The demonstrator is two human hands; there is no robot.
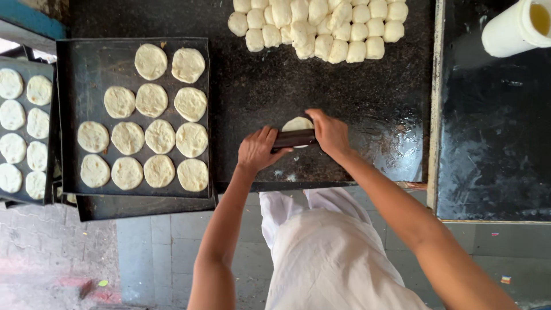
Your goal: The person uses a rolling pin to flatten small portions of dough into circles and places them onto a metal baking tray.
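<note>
Nearest, at the bottom of the frame, white trousers show above a grey tiled floor, with both forearms reaching up to the dark stone counter. Just above them, at centre frame, the left hand and the right hand each curl their fingers over an end of a dark rolling pin, pressing it down on one pale dough disc whose upper edge peeks out beyond the pin. Left of the hands, a black tray holds fourteen flattened rounds in rows, and a second tray at the far left edge carries more. Further up, at the top centre, a heap of unrolled dough balls waits on the counter, so by the look of it a good share is flattened and many pieces remain. A white container sits at the upper right.
</note>
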